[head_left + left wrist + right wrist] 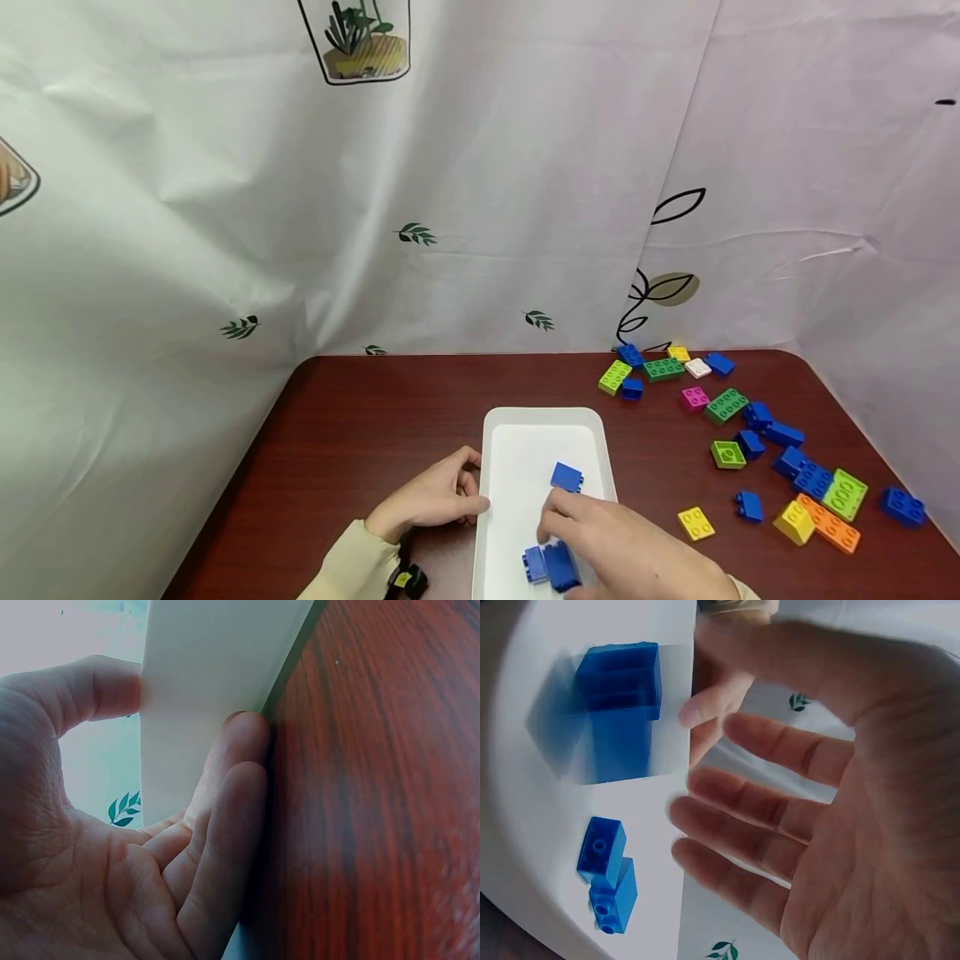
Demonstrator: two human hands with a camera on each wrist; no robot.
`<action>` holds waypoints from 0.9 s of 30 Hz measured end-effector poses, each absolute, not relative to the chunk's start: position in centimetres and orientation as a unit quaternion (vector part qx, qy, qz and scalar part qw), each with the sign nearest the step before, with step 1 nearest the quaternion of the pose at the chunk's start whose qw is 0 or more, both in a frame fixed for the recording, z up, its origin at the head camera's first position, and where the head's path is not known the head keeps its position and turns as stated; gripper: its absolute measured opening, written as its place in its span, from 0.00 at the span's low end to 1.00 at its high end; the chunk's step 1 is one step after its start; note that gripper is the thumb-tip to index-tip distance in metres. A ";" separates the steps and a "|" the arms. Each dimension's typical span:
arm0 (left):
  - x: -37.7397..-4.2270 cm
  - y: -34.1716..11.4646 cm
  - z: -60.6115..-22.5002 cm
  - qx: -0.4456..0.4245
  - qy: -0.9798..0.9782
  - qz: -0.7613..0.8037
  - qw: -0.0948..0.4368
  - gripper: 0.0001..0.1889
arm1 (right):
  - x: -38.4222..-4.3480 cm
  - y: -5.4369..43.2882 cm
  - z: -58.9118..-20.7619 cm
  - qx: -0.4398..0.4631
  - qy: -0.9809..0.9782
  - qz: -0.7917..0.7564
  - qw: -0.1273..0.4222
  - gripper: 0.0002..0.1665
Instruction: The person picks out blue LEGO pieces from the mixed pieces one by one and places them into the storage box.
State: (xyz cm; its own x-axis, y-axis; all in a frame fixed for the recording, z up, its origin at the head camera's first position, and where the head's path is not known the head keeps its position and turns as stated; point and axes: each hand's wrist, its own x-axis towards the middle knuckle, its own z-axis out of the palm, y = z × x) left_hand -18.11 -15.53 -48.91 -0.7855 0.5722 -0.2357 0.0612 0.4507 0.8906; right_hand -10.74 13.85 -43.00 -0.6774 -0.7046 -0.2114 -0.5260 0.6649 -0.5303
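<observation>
A white tray point(517, 442) lies on the dark red table. At its left side, my left hand point(438, 498) holds the edge, thumb on the rim and fingers curled against the outer wall point(202, 667). Over the tray, my right hand point(626, 542) has its fingers point(742, 810) apart with nothing between them. Beneath it are a small blue brick point(534, 565) and a larger one point(561, 567); another blue brick point(567, 477) lies farther up. The right wrist view shows blurred blue bricks point(622, 690) and two sharper blue bricks point(607, 851) touching.
Loose bricks are spread over the table's right side, among them an orange brick point(828, 523), a yellow brick point(696, 523), a green brick point(726, 406) and several blue ones. A white patterned cloth point(480, 167) hangs behind the table point(337, 450).
</observation>
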 end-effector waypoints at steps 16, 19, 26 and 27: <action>-18.2 -15.4 -49.0 0.197 0.813 0.483 0.260 0.27 | -10.3 14.2 -43.0 -0.352 0.891 -0.224 0.179 0.51; -18.2 -15.5 -49.0 0.195 0.812 0.484 0.262 0.27 | -10.3 14.1 -42.9 -0.344 0.895 -0.220 0.180 0.52; -18.1 -15.5 -49.0 0.195 0.812 0.484 0.260 0.28 | -10.5 14.2 -42.9 -0.338 0.902 -0.203 0.177 0.51; -18.1 -15.5 -49.0 0.196 0.812 0.485 0.260 0.28 | -10.6 14.3 -42.9 -0.336 0.902 -0.203 0.178 0.51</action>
State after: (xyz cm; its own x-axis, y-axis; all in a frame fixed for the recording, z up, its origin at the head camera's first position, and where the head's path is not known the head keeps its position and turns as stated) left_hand -18.08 -15.50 -49.00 -0.7878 0.5703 -0.2328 0.0657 0.4535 0.8888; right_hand -10.57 14.27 -42.90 -0.7106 -0.6790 -0.1844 -0.5350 0.6916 -0.4853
